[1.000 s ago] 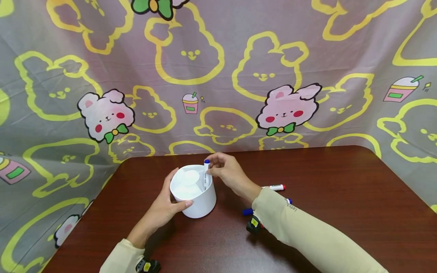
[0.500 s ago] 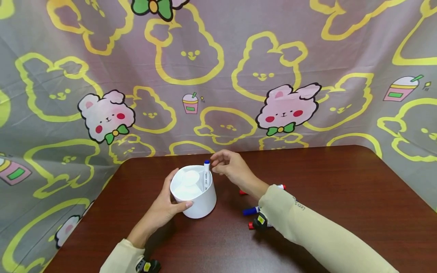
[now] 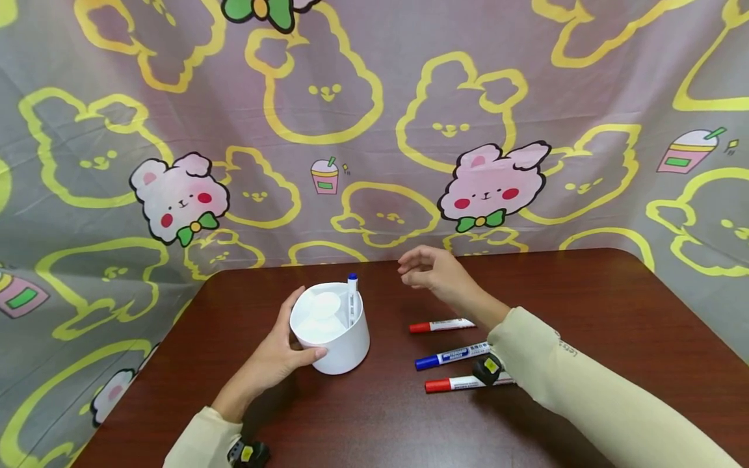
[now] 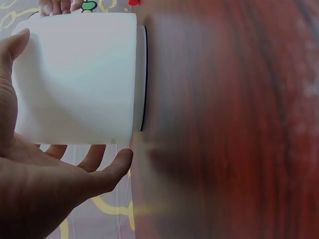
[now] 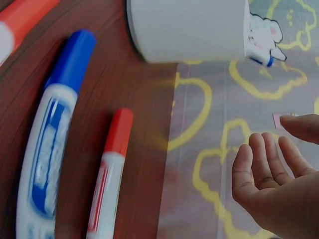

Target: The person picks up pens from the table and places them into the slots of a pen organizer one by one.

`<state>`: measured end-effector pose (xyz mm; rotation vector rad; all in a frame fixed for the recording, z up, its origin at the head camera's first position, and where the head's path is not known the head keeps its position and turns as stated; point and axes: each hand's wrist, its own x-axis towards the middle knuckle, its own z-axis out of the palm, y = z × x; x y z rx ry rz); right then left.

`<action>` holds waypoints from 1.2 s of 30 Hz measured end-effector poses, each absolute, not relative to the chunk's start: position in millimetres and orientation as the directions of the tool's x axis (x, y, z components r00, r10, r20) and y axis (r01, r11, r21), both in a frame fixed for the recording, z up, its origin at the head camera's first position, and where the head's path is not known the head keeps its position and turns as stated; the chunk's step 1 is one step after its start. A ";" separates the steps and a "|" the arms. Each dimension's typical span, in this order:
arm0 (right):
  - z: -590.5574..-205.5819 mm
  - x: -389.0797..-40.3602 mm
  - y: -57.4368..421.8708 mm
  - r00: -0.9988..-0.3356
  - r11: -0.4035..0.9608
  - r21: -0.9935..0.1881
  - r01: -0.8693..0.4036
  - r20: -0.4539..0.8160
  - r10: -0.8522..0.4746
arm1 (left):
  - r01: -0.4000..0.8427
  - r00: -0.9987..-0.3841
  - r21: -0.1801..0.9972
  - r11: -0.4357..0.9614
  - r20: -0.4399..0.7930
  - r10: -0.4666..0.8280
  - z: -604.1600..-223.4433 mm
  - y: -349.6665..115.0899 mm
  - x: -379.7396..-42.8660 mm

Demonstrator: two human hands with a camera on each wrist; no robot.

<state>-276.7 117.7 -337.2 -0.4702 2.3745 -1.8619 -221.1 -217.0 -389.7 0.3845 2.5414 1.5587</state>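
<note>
A white round desk organizer [image 3: 345, 348] with inner compartments stands on the table. My left hand [image 3: 277, 354] grips its side, thumb across the front and fingers round the far side; the left wrist view shows that grasp along the smooth wall [image 4: 79, 79]. One marker with a blue end [image 3: 353, 284] stands upright in the right-hand compartment. To the right, above the table, my right hand [image 3: 435, 272] holds nothing, its fingers loosely bent. Below its forearm lie a red-capped marker [image 3: 439, 325], a blue whiteboard marker [image 3: 456, 356] and another red-capped marker [image 3: 459, 384].
The dark reddish wooden table [image 3: 363, 422] ends at a back edge against a grey curtain [image 3: 386, 156] printed with yellow outlines and cartoon rabbits. Sleeves and wrist cameras [image 3: 487, 368] partly cover the loose markers.
My right hand has let go of the blue-ended marker, leaving it in the organizer, and moved right. The loose markers are now more exposed. My left hand keeps its grip.
</note>
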 end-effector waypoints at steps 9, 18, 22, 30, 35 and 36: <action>-344.0 -272.1 157.4 -0.955 0.253 -0.957 -0.145 0.069 -0.287 | 0.189 -0.948 0.886 0.423 0.052 0.315 -388.7 -221.5 -219.5; -357.2 -264.8 189.1 -0.967 0.267 -0.960 -0.086 0.016 -0.255 | 0.191 -0.951 0.878 0.438 0.054 0.306 -388.8 -223.0 -218.0; -363.0 -261.7 203.4 -0.969 0.255 -0.965 -0.063 -0.003 -0.249 | 0.179 -0.952 0.883 0.434 0.044 0.304 -388.9 -223.5 -217.7; -378.8 -258.1 226.7 -0.967 0.297 -0.952 -0.072 -0.007 -0.256 | 0.166 -0.952 0.891 0.423 0.034 0.304 -388.8 -224.6 -217.7; -386.0 -256.7 232.2 -0.964 0.307 -0.950 -0.056 -0.028 -0.263 | 0.177 -0.947 0.904 0.388 0.048 0.319 -389.6 -226.0 -219.8; -387.2 -256.5 232.4 -0.964 0.313 -0.948 -0.054 -0.032 -0.262 | 0.180 -0.945 0.907 0.382 0.051 0.323 -389.7 -226.3 -219.9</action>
